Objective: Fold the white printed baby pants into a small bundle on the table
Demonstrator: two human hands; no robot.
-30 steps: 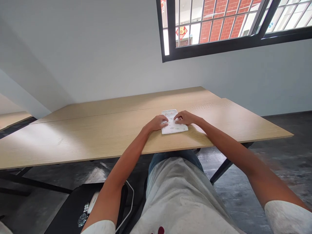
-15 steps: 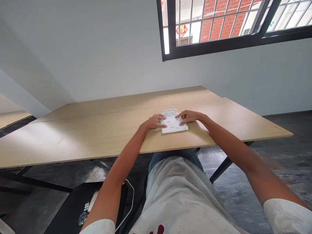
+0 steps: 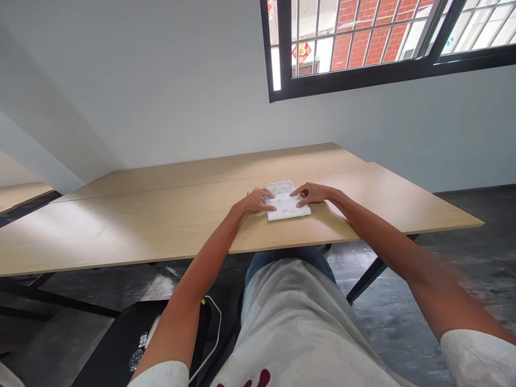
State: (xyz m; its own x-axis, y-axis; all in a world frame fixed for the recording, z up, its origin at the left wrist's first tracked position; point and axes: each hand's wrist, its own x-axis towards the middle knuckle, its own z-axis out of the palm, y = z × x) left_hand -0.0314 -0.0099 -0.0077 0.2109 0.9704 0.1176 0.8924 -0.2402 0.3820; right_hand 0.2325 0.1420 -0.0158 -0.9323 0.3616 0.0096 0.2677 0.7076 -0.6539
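Note:
A white folded cloth (image 3: 284, 208) with small printed figures lies near the front edge of the table, its far end showing as a single flap beyond the folded part. My left hand (image 3: 257, 201) holds the left side, thumb on top and fingers at the edge; the undersides of these fingers are hidden. On the right side, my right hand (image 3: 309, 193) holds the cloth with index fingertip and thumb on the upper layer, the other fingers curled in.
The wooden table (image 3: 181, 215) reaches the wall, with a barred window (image 3: 355, 43) above. Below its front edge on the left, a black seat (image 3: 116, 344) bears a metal wristwatch (image 3: 137, 357) and a white cable (image 3: 220, 322). A dark table leg (image 3: 366, 279) stands at right.
Both hands stay at the same places on the cloth, and its fold looks the same. Only my arms and the view have shifted very slightly.

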